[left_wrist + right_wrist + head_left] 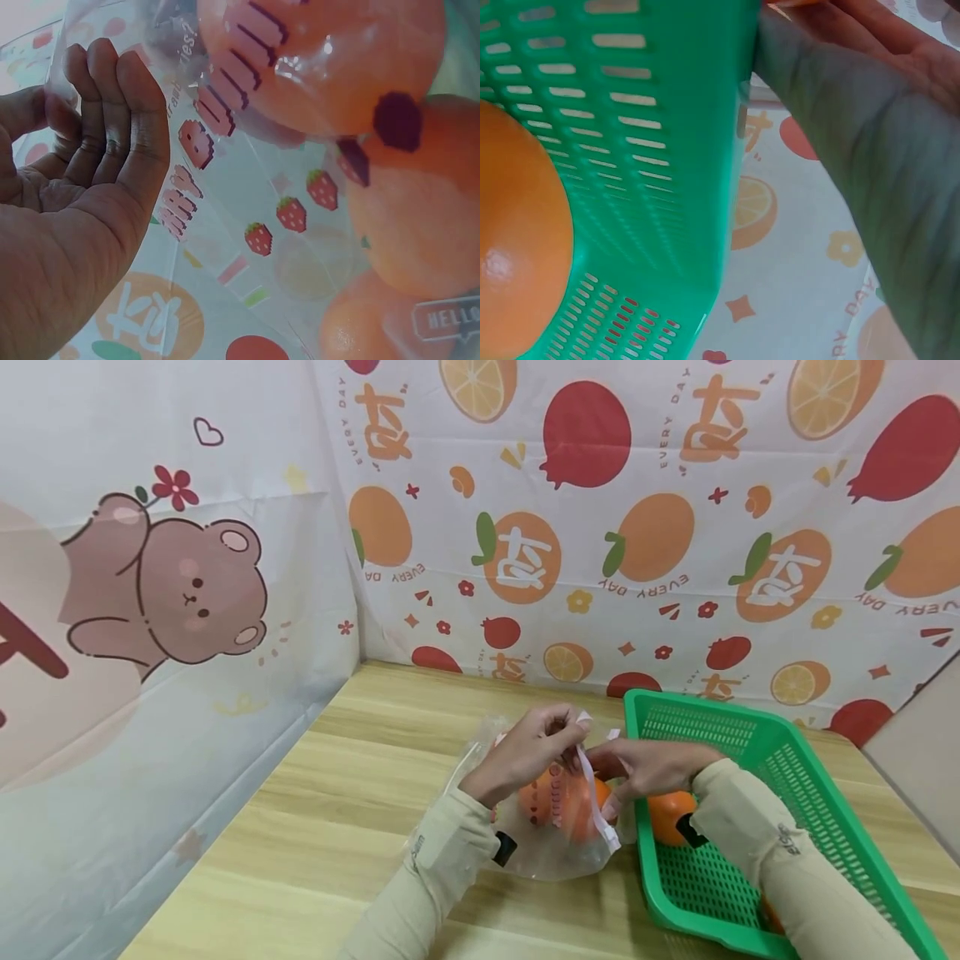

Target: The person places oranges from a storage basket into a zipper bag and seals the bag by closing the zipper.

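Observation:
A clear zip bag (543,856) printed with pink lettering and strawberries lies on the table, several oranges (420,202) showing through its plastic. My left hand (528,750) pinches the pale pink zip edge (590,777) at the bag's mouth between thumb and fingers. At the same opening, my right hand (648,767) grips an orange (603,795), its thumb on the near side and its other fingers partly hidden behind the strip. In the right wrist view a sliver of orange fruit shows beside that hand, at the top edge.
Right of the bag stands a green perforated basket (651,881), its rim close to my right wrist. Inside it an orange (670,818) sits by the left wall, and another (771,914) is partly hidden by my right sleeve. Printed cloths hang behind the wooden table (330,827) and at its left.

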{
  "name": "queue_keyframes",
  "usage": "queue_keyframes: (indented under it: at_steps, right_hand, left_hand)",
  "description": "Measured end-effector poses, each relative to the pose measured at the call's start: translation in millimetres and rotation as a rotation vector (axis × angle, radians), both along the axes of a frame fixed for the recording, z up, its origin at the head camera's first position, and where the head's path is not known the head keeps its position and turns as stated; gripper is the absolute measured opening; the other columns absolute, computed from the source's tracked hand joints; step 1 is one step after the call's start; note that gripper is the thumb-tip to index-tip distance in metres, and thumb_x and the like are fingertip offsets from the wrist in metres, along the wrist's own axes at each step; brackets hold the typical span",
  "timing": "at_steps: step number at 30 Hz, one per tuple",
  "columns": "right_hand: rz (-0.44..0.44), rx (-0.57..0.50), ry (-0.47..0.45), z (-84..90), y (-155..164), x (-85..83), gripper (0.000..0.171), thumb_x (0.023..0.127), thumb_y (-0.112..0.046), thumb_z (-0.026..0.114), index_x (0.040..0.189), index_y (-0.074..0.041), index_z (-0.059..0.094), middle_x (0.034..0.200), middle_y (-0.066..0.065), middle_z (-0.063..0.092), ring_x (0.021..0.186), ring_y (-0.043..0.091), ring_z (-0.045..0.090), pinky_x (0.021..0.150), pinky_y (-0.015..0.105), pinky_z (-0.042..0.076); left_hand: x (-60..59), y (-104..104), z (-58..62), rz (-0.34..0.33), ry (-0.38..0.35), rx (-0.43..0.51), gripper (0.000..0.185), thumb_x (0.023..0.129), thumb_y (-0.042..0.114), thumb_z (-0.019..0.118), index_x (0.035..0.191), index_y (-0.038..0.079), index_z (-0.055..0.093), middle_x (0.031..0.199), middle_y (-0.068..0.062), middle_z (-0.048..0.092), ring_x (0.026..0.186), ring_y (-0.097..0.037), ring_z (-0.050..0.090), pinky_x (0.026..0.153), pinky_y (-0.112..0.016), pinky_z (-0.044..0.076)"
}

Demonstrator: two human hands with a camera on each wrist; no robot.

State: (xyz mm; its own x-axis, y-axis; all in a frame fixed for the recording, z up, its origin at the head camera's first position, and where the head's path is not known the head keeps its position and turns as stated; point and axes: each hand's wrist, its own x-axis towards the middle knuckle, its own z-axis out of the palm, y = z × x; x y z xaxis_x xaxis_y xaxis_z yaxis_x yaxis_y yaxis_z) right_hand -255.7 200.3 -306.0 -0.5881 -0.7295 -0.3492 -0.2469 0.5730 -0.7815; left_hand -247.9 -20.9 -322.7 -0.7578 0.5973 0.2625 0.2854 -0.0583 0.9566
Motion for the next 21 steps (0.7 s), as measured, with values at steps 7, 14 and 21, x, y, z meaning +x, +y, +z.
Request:
queue_keyframes:
  at_steps: [7, 14, 21]
  right_hand:
    - [-0.001, 0.099, 0.014, 0.6, 0.9, 4.1, 0.051, 0.085, -0.019, 0.082, 0.132, -0.018, 0.062, 0.132, -0.003, 0.062, 0.128, 0.023, 0.052, 0.113, 0.056, 0.035]
    - [0.015, 0.178, 0.116, -0.7, -2.5, 8.6, 0.049, 0.080, -0.016, 0.087, 0.123, -0.020, 0.065, 0.124, -0.007, 0.064, 0.123, 0.022, 0.056, 0.110, 0.055, 0.039]
    - [0.035, 0.210, 0.226, -4.8, -16.1, 14.0, 0.041, 0.078, -0.011, 0.084, 0.114, -0.013, 0.065, 0.103, -0.009, 0.067, 0.089, 0.014, 0.060, 0.086, 0.034, 0.052]
  left_hand:
    - [4.5, 4.2, -3.9, -0.039, -0.005, -0.006, 0.027, 0.107, 0.019, 0.052, 0.086, 0.002, 0.053, 0.078, -0.008, 0.065, 0.072, -0.015, 0.068, 0.073, -0.033, 0.059]
    - [7.2, 6.9, -3.2, -0.054, 0.009, -0.023, 0.026, 0.107, 0.017, 0.052, 0.086, 0.002, 0.055, 0.078, -0.007, 0.065, 0.072, -0.016, 0.068, 0.073, -0.034, 0.060]
    - [7.1, 7.0, -3.2, -0.017, 0.053, -0.056, 0.028, 0.107, 0.020, 0.053, 0.084, 0.003, 0.056, 0.077, -0.005, 0.061, 0.074, -0.013, 0.062, 0.072, -0.030, 0.055]
